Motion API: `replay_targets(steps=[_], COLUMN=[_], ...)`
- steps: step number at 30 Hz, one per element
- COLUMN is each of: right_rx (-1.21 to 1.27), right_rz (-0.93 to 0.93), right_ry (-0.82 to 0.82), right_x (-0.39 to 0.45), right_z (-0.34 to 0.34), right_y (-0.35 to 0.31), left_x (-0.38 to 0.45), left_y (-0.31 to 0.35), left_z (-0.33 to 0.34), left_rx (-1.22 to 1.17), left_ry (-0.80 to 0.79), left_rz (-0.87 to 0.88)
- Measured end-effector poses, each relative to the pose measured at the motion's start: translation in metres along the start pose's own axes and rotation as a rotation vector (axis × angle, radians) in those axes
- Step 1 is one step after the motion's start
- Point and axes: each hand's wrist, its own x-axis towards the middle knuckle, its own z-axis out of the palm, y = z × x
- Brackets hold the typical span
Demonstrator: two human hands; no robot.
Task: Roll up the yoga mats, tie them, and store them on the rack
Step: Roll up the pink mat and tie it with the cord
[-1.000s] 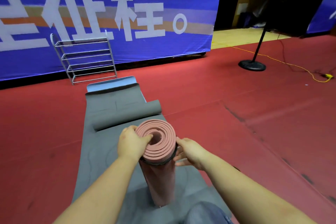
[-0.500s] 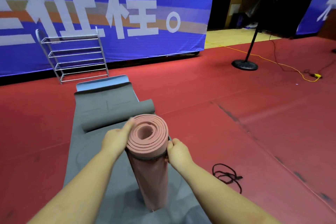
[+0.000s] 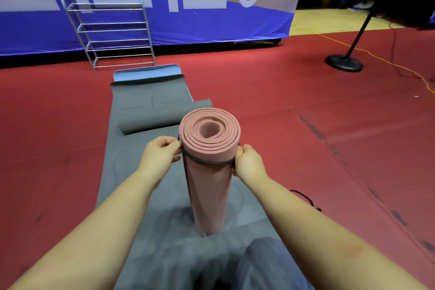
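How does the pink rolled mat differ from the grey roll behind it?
The pink mat stands upright on end; the grey roll lies flat on its side. The pink mat has a black band round it, which the left hand and right hand grip; the grey roll shows no tie and nothing touches it. Both sit on the spread grey mat.

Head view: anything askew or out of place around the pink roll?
Nothing damaged. The pink rolled foam mat stands upright on the grey flat mat; its thin black band sags unevenly. A black cord lies loose on the red floor.
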Motion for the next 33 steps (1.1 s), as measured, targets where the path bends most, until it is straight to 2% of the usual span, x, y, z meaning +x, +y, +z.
replay_targets(steps=[6,16,19,33], right_rx=[-0.020,-0.048,-0.031,-0.023], right_rz=[-0.006,0.022,0.055,0.139], right_ry=[-0.032,-0.067,-0.073,-0.165], right_x=[0.012,0.028,0.026,0.062], right_z=[0.004,0.021,0.022,0.051], right_y=[0.004,0.019,0.024,0.068], left_x=[0.009,0.029,0.035,0.063], left_y=[-0.008,-0.036,-0.048,-0.100], left_z=[-0.001,0.014,0.017,0.029], left_rx=[0.037,-0.091,-0.126,-0.136], left_ry=[-0.026,0.016,0.016,0.022], left_rz=[0.072,-0.053,-0.150,-0.374])
